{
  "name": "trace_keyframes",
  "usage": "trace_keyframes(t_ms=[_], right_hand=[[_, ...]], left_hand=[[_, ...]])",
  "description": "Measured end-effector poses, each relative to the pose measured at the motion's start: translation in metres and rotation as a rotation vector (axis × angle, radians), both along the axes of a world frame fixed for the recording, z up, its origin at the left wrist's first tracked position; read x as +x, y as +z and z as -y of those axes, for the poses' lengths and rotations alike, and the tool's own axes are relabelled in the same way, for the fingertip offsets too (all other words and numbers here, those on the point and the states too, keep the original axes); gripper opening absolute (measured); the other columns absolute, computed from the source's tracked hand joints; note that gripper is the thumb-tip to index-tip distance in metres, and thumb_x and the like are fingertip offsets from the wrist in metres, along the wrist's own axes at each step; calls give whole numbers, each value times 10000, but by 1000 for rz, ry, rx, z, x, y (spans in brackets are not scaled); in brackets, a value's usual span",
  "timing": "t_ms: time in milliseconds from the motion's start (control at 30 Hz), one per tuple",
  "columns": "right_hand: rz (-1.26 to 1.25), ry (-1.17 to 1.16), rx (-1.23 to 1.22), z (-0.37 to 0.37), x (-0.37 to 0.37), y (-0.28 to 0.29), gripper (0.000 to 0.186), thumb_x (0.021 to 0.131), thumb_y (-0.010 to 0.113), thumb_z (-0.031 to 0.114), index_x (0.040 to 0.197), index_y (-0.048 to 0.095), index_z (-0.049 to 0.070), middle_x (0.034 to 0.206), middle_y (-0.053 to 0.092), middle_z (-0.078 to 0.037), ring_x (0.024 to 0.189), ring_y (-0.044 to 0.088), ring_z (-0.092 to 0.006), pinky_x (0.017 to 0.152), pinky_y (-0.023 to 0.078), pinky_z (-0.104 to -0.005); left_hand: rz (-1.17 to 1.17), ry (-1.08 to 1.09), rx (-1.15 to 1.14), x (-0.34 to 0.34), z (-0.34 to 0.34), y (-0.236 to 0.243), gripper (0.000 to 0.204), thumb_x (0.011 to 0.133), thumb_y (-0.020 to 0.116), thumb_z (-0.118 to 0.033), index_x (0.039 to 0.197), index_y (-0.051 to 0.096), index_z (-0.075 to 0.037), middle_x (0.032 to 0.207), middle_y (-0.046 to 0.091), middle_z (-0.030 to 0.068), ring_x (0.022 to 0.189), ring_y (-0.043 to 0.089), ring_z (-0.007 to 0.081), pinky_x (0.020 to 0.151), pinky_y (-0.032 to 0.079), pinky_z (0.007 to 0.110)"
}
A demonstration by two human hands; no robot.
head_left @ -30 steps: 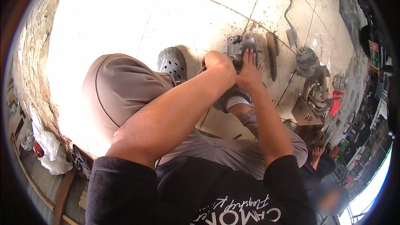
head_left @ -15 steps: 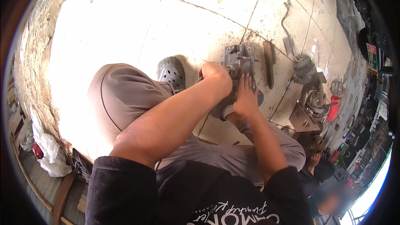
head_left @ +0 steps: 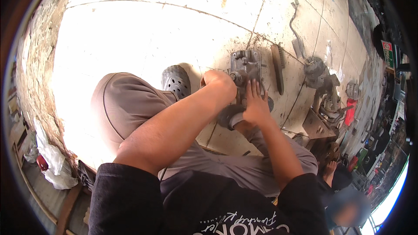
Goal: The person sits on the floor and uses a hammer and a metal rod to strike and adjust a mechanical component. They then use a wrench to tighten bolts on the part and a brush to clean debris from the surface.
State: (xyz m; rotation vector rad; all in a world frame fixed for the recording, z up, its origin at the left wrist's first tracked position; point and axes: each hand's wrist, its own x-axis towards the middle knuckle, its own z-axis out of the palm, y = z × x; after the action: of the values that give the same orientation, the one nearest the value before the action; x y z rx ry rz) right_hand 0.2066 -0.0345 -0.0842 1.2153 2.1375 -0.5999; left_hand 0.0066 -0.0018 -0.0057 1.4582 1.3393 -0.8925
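A dark grey metal casing (head_left: 246, 63), with bolt holes at its corners and raised round parts, lies on the tiled floor in front of me. My right hand (head_left: 257, 104) rests flat on its near right part, fingers stretched out. Beside its left edge is my left hand (head_left: 216, 79), bent at the wrist with curled fingers. My own hand and forearm hide those fingertips and whatever they grip. A wire brush (head_left: 277, 69) with a brown handle lies just right of the casing.
A motor-like part (head_left: 314, 70) with a trailing cable lies to the right, near a rusty metal bracket (head_left: 318, 124) and a red object (head_left: 350, 112). My grey clog (head_left: 176, 80) stands left of the casing. Another person (head_left: 339, 182) sits at the lower right. A white plastic bag (head_left: 54, 161) lies far left.
The whole view has shifted slightly, so floor things appear a little further left and lower. My left hand stays beside the casing, and my right hand stays flat on it.
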Motion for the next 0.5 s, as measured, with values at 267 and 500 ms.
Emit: trace_keyframes(t_ms=[267,500], right_hand=[[-76,-159,-9,-33,-24,-12,870,777,534,89,1514,77,21,1589,63,-174,1472,84,-323,1132,142,-610],[-41,-81,89,-18,-24,-9,849,783,546,64,1503,101,-3,1578,108,-187,1463,131,-330,1128,146,-613]], left_hand=[[22,59,51,4,5,-12,313,784,709,-132,1096,713,-106,1129,688,44,972,687,211,717,573,354],[6,36,28,-1,2,-4,283,794,690,-125,1075,723,-115,1090,698,37,955,691,210,708,572,339]])
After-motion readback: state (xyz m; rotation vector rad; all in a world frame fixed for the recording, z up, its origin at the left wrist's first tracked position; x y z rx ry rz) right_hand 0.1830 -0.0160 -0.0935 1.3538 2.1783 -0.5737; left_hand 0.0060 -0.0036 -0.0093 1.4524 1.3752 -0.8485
